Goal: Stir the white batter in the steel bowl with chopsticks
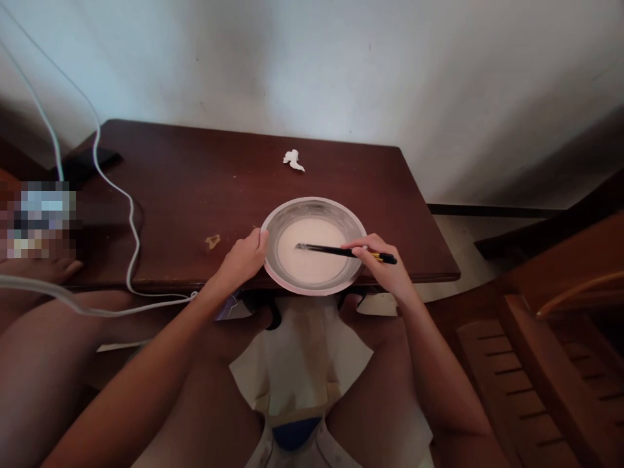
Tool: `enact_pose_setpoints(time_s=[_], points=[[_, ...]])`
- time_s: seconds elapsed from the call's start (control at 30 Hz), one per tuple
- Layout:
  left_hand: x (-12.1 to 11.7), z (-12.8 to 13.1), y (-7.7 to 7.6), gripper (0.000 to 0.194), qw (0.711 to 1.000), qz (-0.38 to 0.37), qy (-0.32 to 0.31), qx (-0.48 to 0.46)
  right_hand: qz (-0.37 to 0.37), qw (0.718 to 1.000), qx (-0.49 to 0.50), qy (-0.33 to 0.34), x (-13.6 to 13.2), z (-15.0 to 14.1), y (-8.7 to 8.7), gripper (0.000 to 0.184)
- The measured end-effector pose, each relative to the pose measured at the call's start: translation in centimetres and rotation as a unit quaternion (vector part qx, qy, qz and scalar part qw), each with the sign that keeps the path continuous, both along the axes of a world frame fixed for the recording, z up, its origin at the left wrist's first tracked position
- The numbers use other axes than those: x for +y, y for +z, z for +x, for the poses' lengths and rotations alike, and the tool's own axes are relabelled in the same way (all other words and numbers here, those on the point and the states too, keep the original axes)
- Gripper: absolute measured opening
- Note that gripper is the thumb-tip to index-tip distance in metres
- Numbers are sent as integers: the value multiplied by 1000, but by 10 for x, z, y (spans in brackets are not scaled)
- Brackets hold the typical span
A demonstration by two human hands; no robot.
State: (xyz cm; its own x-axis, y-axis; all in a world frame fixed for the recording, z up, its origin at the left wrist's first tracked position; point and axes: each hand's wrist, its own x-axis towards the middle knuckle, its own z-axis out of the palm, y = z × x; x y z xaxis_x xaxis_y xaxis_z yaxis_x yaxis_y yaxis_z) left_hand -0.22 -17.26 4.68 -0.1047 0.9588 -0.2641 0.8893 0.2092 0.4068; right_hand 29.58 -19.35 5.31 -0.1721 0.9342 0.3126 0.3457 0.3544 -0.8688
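Note:
A round metal bowl (312,287) sits at the front edge of the dark wooden table, slightly overhanging it. Inside is a milky white liquid (316,266). My left hand (248,253) grips the bowl's left rim, fingers closed on the edge. Over the right rim, my right hand (385,260) holds black chopsticks (326,249) with gold-coloured bands near the top. Their tips point left and reach the liquid near the middle of the bowl. Whether the tips are under the surface is hard to see.
Crumpled white tissue (293,160) lies on the table (185,169) behind the bowl. A yellowish scrap (212,242) is left of my left hand. A white cable (131,221) crosses the table's left side, near another person's hand (43,268). A wooden chair (546,364) stands at right.

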Motion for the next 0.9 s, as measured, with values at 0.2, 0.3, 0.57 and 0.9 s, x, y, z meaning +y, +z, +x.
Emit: enact_pose_setpoints(time_s=[0.2,0.3,0.57,0.9], points=[[1,-1,-2,49,1000,3,-4,3,21,985,83,-147,2,15,4,29],[0,0,-1,49,1000,5,0,5,-21,993,86,-72,0,9,2,26],[0,0,-1,48,1000,6,0,-1,17,987,74,-141,0,12,4,28],[-1,2,2,47,1000,5,0,4,28,996,6,-81,-1,9,7,23]])
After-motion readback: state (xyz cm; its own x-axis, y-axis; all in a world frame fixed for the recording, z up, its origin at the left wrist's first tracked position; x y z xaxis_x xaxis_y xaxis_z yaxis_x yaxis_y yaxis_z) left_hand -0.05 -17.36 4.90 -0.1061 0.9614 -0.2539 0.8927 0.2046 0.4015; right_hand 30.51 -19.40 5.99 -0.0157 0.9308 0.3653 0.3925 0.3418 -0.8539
